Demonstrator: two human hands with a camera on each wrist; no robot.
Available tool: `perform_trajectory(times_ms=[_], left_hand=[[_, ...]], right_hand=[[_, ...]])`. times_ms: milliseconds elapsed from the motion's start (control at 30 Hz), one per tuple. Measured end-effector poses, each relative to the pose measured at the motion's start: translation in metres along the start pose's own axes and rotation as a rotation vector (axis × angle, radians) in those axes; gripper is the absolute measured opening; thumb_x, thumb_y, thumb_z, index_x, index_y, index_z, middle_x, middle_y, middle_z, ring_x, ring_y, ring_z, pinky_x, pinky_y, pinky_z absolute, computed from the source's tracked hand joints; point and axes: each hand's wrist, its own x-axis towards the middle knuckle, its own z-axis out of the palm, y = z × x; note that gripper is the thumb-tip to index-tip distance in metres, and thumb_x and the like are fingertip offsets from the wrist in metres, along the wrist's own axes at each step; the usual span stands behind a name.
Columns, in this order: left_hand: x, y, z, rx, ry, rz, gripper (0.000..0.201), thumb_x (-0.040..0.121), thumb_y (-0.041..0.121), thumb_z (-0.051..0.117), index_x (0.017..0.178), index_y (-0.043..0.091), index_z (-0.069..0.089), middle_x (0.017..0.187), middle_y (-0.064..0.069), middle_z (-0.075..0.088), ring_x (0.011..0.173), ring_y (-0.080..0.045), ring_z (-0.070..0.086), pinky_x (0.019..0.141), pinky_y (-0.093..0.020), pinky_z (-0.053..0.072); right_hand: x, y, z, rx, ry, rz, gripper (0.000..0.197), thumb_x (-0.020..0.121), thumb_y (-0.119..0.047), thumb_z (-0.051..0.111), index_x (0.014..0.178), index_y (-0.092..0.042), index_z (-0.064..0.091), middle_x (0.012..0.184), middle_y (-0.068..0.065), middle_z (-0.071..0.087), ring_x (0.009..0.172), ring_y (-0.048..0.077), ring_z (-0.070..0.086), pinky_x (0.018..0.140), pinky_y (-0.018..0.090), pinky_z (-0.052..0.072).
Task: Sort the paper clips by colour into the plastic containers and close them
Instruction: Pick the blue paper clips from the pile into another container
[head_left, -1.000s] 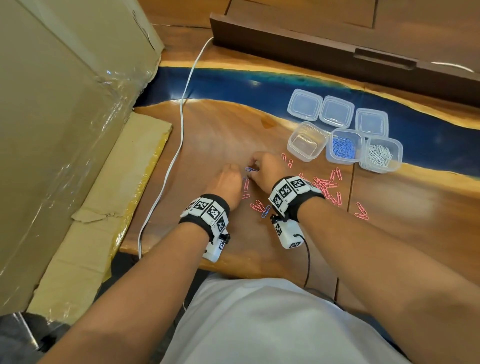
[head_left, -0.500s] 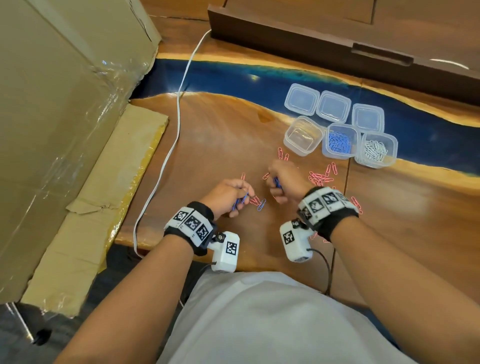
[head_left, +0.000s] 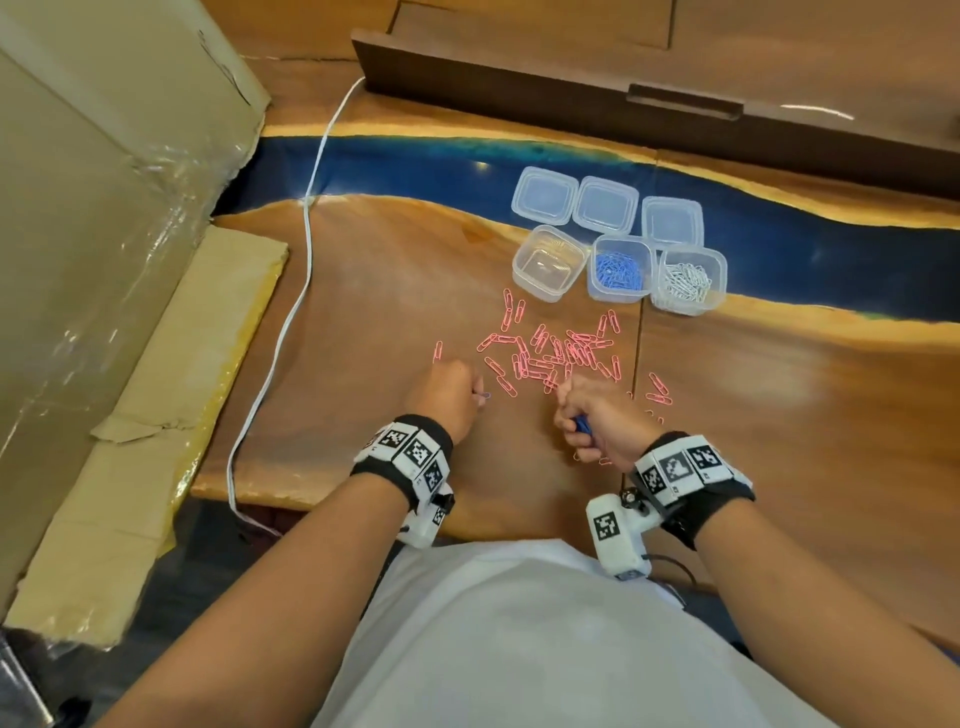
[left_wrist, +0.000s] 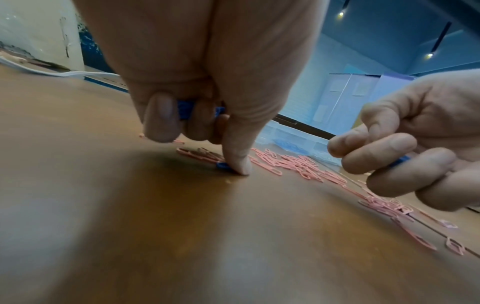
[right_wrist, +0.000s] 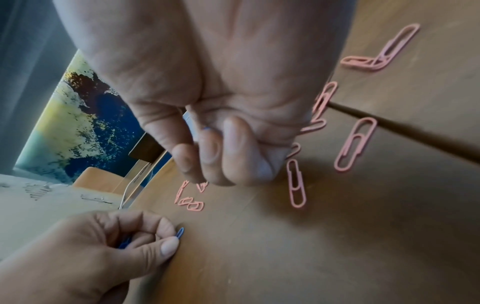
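Note:
Pink paper clips (head_left: 556, 358) lie scattered on the wooden table. My left hand (head_left: 470, 392) sits at their left edge with blue clips (left_wrist: 185, 109) tucked in its curled fingers. Its thumb presses one more blue clip (left_wrist: 223, 165) flat on the table. My right hand (head_left: 576, 421) hovers near the pile's front edge, fist closed on several blue clips (head_left: 583, 425). Beyond the pile stand three open tubs: an empty one (head_left: 545, 262), one with blue clips (head_left: 618, 270) and one with white clips (head_left: 688, 280).
Three clear lids (head_left: 605, 203) lie in a row behind the tubs, on the table's blue resin band. A white cable (head_left: 291, 322) runs down the table's left side. A large cardboard box (head_left: 93, 218) stands left of the table. A dark wooden board (head_left: 571, 98) lines the far edge.
The hands, close together in the pile a second ago, have separated. The right hand drew back toward the near edge with its blue clips; the left thumb now rests on a loose blue clip.

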Motion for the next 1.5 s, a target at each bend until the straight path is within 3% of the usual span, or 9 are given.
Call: perform_trajectory(times_ms=[400, 533, 600, 667, 833, 1033, 1200, 1367, 1500], left_hand=[[-0.020, 0.021, -0.003, 0.400, 0.011, 0.107, 0.015, 0.090, 0.014, 0.051, 0.100, 0.004, 0.056, 0.108, -0.012, 0.055, 0.095, -0.034, 0.059, 0.071, -0.036, 0.043], [-0.017, 0.030, -0.008, -0.079, -0.075, -0.003, 0.025, 0.094, 0.007, 0.044, 0.069, 0.013, 0.044, 0.072, 0.000, 0.049, 0.073, -0.023, 0.048, 0.060, -0.027, 0.034], [-0.012, 0.041, -0.013, -0.408, -0.148, -0.069, 0.024, 0.093, 0.003, 0.044, 0.073, 0.017, 0.043, 0.078, 0.002, 0.052, 0.070, -0.014, 0.045, 0.063, -0.027, 0.035], [-0.006, 0.054, -0.017, -0.668, -0.225, -0.095, 0.021, 0.092, -0.001, 0.041, 0.080, 0.016, 0.044, 0.076, -0.006, 0.052, 0.057, -0.012, 0.038, 0.049, -0.026, 0.031], [0.018, 0.094, -0.030, -0.948, -0.300, -0.110, 0.026, 0.094, -0.005, 0.037, 0.106, 0.014, 0.049, 0.064, -0.002, 0.050, 0.049, -0.010, 0.035, 0.039, -0.023, 0.026], [0.060, 0.156, -0.052, -1.229, -0.289, -0.303, 0.018, 0.096, 0.004, 0.037, 0.085, 0.010, 0.050, 0.068, -0.002, 0.044, 0.054, -0.010, 0.037, 0.047, -0.025, 0.030], [0.090, 0.192, -0.064, -1.208, -0.237, -0.371, 0.014, 0.098, 0.006, 0.039, 0.089, 0.003, 0.049, 0.082, -0.013, 0.052, 0.069, -0.019, 0.052, 0.072, -0.039, 0.051], [0.105, 0.202, -0.061, -1.180, -0.171, -0.405, 0.025, 0.096, 0.000, 0.040, 0.120, -0.004, 0.047, 0.111, -0.023, 0.054, 0.103, -0.035, 0.058, 0.097, -0.052, 0.047], [0.096, 0.197, -0.062, -1.207, -0.237, -0.420, 0.040, 0.097, 0.003, 0.039, 0.135, -0.009, 0.038, 0.141, -0.027, 0.041, 0.132, -0.038, 0.042, 0.108, -0.045, 0.038]], right_hand=[[-0.010, -0.005, -0.021, 0.005, 0.132, -0.012, 0.017, 0.083, 0.005, 0.044, 0.074, -0.010, 0.047, 0.063, 0.007, 0.045, 0.047, 0.015, 0.038, 0.040, 0.023, 0.029], [-0.010, -0.028, -0.035, 0.216, 0.103, 0.020, 0.010, 0.091, -0.001, 0.048, 0.082, -0.005, 0.051, 0.071, 0.008, 0.051, 0.060, 0.017, 0.051, 0.055, 0.028, 0.045], [-0.008, -0.048, -0.048, 0.282, 0.067, -0.010, 0.009, 0.094, -0.009, 0.047, 0.088, -0.006, 0.053, 0.078, 0.007, 0.054, 0.068, 0.016, 0.055, 0.063, 0.027, 0.049], [-0.002, -0.073, -0.062, 0.319, 0.087, -0.052, 0.014, 0.096, -0.018, 0.048, 0.093, -0.006, 0.055, 0.084, 0.006, 0.057, 0.073, 0.016, 0.058, 0.070, 0.028, 0.052], [0.016, -0.126, -0.082, 0.321, 0.209, -0.093, 0.034, 0.093, -0.032, 0.054, 0.108, -0.002, 0.057, 0.097, 0.011, 0.058, 0.086, 0.020, 0.061, 0.085, 0.033, 0.053], [0.027, -0.142, -0.089, 0.153, 0.301, -0.050, 0.062, 0.086, -0.039, 0.063, 0.130, 0.000, 0.044, 0.133, 0.023, 0.049, 0.112, 0.029, 0.055, 0.101, 0.037, 0.045], [-0.002, -0.134, -0.098, 0.173, 0.336, -0.148, 0.022, 0.090, -0.030, 0.062, 0.101, -0.011, 0.059, 0.119, 0.010, 0.059, 0.114, 0.023, 0.058, 0.094, 0.031, 0.047], [-0.025, -0.099, -0.113, 0.197, 0.368, -0.193, 0.020, 0.093, -0.020, 0.058, 0.110, -0.009, 0.061, 0.118, 0.009, 0.063, 0.111, 0.021, 0.062, 0.096, 0.030, 0.048], [-0.035, -0.070, -0.118, 0.031, 0.371, -0.199, 0.007, 0.092, -0.015, 0.062, 0.098, -0.015, 0.064, 0.112, 0.007, 0.067, 0.106, 0.019, 0.064, 0.094, 0.033, 0.051]])
